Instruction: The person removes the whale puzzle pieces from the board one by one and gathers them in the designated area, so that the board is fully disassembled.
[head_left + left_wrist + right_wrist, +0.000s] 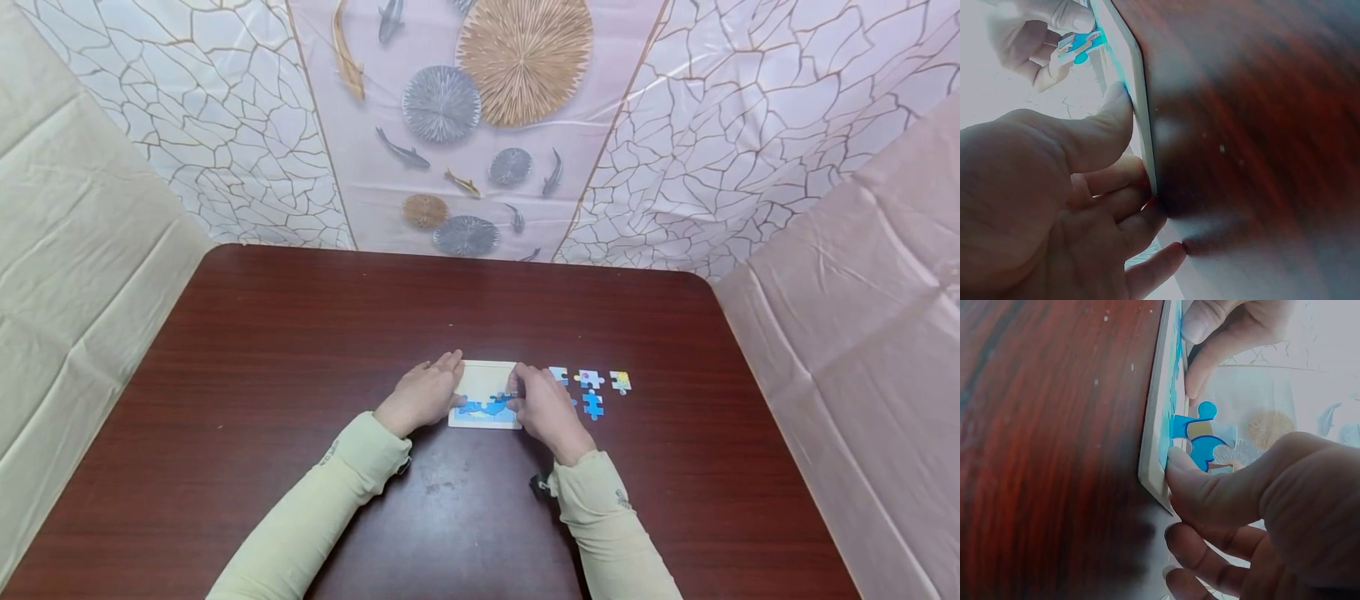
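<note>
1. Head: cuff print (622,499) is illegible. The tray (483,379) is part-filled with blue pieces (480,412) and touched by the left hand (427,397), fingers loosely extended.
2. Left wrist: a piece (1080,47) is pinched over the tray by the right hand (1029,36).
3. Right wrist: the piece is tilted, knob toward the left hand.

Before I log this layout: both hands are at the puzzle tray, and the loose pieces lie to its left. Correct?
Not quite: the head view shows the loose pieces lying to the right of the puzzle tray, not its left. The rest stands.
</note>
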Available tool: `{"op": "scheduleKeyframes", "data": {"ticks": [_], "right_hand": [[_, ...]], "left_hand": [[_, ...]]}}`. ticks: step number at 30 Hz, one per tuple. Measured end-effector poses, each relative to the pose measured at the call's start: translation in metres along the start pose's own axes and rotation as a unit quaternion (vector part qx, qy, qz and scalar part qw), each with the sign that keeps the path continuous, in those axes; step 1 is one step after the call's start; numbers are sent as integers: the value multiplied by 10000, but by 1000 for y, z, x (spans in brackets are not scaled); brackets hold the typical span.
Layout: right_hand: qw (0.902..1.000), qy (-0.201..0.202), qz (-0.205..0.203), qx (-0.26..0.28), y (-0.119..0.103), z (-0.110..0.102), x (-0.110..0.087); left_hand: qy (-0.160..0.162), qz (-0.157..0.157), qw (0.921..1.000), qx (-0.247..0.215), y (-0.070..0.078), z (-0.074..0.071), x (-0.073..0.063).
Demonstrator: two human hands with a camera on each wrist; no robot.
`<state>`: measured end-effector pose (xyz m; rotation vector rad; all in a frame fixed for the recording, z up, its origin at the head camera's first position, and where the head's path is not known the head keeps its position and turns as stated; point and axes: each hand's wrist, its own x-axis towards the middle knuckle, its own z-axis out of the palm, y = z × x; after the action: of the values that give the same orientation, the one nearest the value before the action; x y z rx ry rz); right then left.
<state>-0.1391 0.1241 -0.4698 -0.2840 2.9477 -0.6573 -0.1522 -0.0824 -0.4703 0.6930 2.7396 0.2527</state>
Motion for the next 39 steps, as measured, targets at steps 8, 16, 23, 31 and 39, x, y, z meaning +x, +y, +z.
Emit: {"op": "scheduleKeyframes", "data": {"ticks": [8,16,23,31,39], "right_hand": [[9988,78,-476,70,-1,-1,-8],[9983,33,-204,539,2,-7,-16],[9915,192,0,1287,10,-24,-25],[9873,873,-54,1325,35,-45,-38],[9829,1354,654,1065,71,-66,-55]], "left_hand": [[-40,-15,10000,-38,0,0,0],[-19,26,10000,-52,1,0,0],[5,11,10000,-24,0,0,0],[-12,32,10000,-52,0,0,-1],[12,23,10000,-54,-1,1,0]]}}
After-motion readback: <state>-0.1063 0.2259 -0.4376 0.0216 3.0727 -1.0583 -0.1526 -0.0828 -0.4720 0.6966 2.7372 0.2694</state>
